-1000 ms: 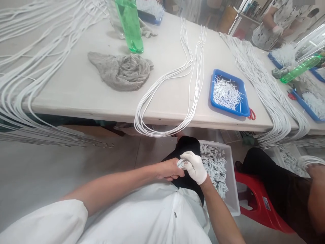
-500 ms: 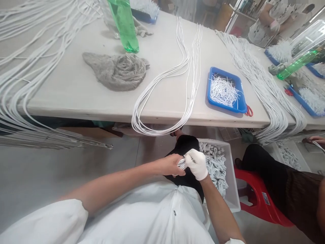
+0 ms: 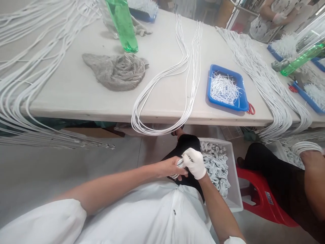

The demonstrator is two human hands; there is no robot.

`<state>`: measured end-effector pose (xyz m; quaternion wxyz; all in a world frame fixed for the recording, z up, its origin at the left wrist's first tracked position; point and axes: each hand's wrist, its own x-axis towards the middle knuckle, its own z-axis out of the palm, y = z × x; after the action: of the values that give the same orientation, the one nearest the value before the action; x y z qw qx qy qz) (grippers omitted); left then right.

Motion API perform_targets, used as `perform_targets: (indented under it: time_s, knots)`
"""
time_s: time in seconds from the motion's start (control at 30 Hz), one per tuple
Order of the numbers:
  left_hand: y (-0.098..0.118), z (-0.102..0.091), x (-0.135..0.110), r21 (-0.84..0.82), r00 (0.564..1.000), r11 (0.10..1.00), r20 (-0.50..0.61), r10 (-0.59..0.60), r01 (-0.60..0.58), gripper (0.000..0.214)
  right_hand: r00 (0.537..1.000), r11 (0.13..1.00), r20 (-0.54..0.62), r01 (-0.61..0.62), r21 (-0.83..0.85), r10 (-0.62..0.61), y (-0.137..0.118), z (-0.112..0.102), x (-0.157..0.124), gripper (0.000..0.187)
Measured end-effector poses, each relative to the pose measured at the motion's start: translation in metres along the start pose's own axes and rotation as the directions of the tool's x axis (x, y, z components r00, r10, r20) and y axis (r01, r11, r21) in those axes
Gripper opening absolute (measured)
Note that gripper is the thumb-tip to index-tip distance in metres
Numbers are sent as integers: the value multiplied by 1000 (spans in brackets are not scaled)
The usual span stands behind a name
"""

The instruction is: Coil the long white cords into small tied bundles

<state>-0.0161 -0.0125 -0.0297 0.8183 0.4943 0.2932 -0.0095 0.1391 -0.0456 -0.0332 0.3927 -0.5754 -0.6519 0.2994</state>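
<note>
Over my lap, my bare left hand (image 3: 174,167) is closed around a small coiled bundle of white cable (image 3: 180,163). My right hand (image 3: 195,163), in a white glove, pinches at the upper end of that same bundle; its fingertips partly hide what they grip. Just right of my hands stands a pale plastic bin (image 3: 235,183) filled with similar wound cable bundles (image 3: 215,166). In front of me, several loose white cables (image 3: 162,76) lie on the table in a long loop, whose bend hangs slightly over the front edge.
On the white table (image 3: 106,105) are a grey cloth (image 3: 116,71), a green bottle (image 3: 124,27), a blue tray (image 3: 228,106) of white offcuts and red-handled scissors (image 3: 251,109). Long cables drape at left and right. A co-worker's arm (image 3: 313,169) and a red stool (image 3: 261,193) are at right.
The bundle in my hands has turned a little, and more of its lower loop shows below my left hand. At right, the co-worker's arm has come further into view with looped cable.
</note>
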Motion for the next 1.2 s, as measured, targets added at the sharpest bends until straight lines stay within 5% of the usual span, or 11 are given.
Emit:
perform_targets:
  time_s: [0.07,0.27,0.47,0.6,0.67,0.73,0.8,0.87,1.0,1.2]
  knots:
    - [-1,-2,2,-24,998,999,-53,-26,25,22,993,988,22,-121,96,120,-1,-2,-1,13]
    - [-12,-6,12,198,932,979,-345,113,-46,15,869,750,110,-474,461,482,-5,-8,-13,47]
    - [-16,-4,14,296,894,954,-412,173,-48,13,841,632,144,-494,597,521,-8,-2,-19,37]
    - [-22,-6,18,335,887,942,-433,162,-9,20,884,561,212,-434,705,417,-13,3,-18,19]
    - [-24,-9,19,352,888,936,-433,156,8,22,901,590,225,-416,692,372,-15,5,-18,15]
    - [-23,-12,19,391,880,920,-446,162,29,23,900,701,127,-407,586,417,-15,7,-19,25]
    - [-22,-16,20,464,862,882,-476,173,79,21,896,862,-98,-380,336,433,-12,9,-20,38]
    - [-21,-19,21,540,838,827,-515,181,153,20,917,948,-266,-316,-30,297,-7,11,-21,33]
    - [-27,-21,27,595,812,768,-556,179,238,22,979,836,-204,-133,-532,26,7,18,-17,12]
    - [-35,-23,33,594,817,766,-553,166,246,20,991,706,-87,12,-708,-105,27,25,-9,16]
